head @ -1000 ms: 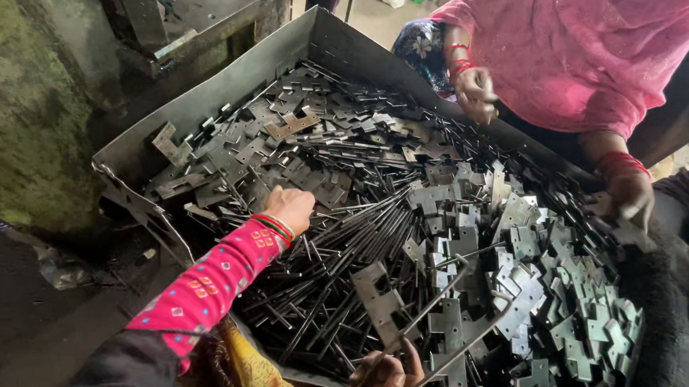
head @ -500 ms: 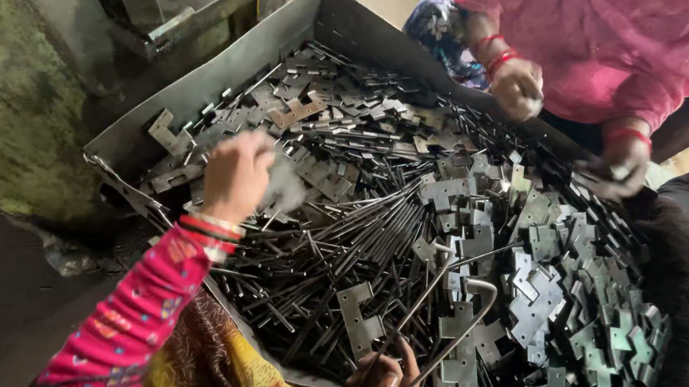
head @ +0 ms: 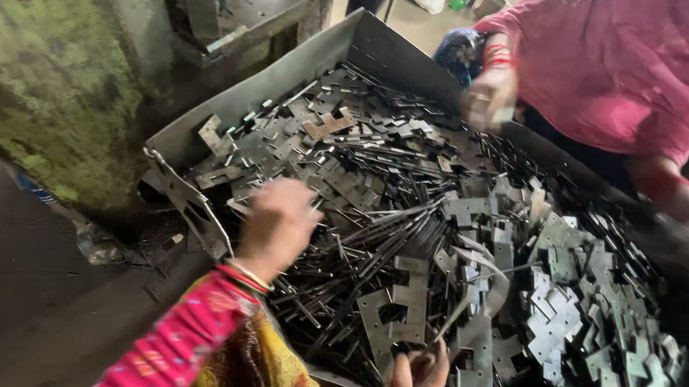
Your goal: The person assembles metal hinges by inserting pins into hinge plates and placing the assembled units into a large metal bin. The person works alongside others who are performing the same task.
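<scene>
A big grey sheet-metal tray point(head: 288, 68) holds a heap of dark metal parts: thin rods point(head: 374, 228) in the middle and flat notched plates point(head: 578, 315) to the right. My left hand point(head: 277, 225), in a pink patterned sleeve, hovers blurred over the tray's near-left part with its fingers curled; whether anything is in it is unclear. At the bottom edge my right hand point(head: 419, 380) grips the lower end of a notched metal plate point(head: 397, 306), with a bent strip point(head: 480, 280) rising beside it.
A co-worker in a pink top stands across the tray, one hand point(head: 488, 98) over its far side, the other point(head: 676, 196) at its right rim. A mossy green wall point(head: 45, 76) and a steel machine frame point(head: 235, 24) stand left of the tray. Dark floor lies lower left.
My left hand lifted off the rods, swung left, and now hangs above the near-left parts. The co-worker's hands shifted along the far rim. My right hand stays at the bottom edge.
</scene>
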